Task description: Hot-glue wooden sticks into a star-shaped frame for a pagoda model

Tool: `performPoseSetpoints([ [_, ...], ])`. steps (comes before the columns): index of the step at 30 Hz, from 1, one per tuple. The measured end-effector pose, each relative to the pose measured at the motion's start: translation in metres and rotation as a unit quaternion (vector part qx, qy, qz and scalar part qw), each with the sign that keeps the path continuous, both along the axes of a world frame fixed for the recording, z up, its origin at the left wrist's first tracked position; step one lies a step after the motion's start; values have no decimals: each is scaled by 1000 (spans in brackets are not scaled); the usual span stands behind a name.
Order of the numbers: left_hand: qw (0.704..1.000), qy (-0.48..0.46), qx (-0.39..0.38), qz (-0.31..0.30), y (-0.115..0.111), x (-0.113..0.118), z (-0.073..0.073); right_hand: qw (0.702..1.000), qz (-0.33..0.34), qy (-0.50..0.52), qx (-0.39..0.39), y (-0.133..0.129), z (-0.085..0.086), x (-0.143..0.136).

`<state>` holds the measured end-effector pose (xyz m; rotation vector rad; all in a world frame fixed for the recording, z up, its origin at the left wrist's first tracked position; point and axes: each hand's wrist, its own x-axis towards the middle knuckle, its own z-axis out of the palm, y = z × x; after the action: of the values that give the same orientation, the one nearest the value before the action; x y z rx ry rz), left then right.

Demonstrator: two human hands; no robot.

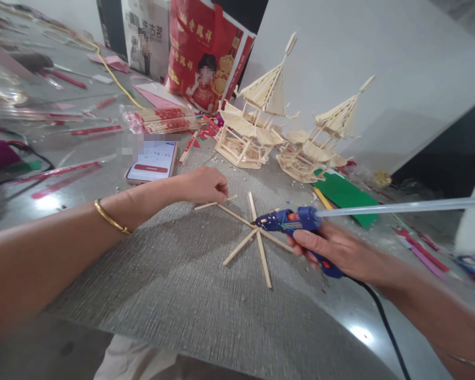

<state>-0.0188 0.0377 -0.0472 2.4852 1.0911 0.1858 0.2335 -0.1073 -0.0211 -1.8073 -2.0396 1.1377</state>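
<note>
My right hand [332, 248] is wrapped round a blue hot glue gun [296, 220], its nozzle over the centre of a star of thin wooden sticks [240, 246]. A long clear glue stick [404, 206] juts from the gun's back. My left hand [206, 184] is closed, fingertips down at the star's far left arm. A short wooden stick [206, 205] passes crosswise under those fingertips and shows on both sides of them. The star lies flat on a grey textured board [174, 295]. Whether the nozzle touches the sticks, I cannot tell.
Two wooden stick pagodas [249, 126] stand behind the star. A phone [152, 162] lies at the back left, near a bag of sticks [158, 120]. A red bag [209, 53] stands behind. A green sheet [344, 195] lies right; a black cord [383, 322] trails from the gun.
</note>
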Motion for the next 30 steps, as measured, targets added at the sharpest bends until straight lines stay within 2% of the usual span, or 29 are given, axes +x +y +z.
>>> performPoseSetpoints([
  [5,999,-29,-29,12,7,-4,-1,1000,5,23,5,7,1,-6],
  [12,985,-113,-84,100,9,-9,-3,994,67,79,29,35,-1,-33],
  [18,984,-123,-73,104,10,-11,-1,992,93,76,44,53,-12,-43],
  [23,978,-144,-85,124,7,-10,2,992,89,81,37,55,-15,-44],
  [30,978,-152,-76,119,6,-11,1,993,82,74,41,55,-17,-42],
])
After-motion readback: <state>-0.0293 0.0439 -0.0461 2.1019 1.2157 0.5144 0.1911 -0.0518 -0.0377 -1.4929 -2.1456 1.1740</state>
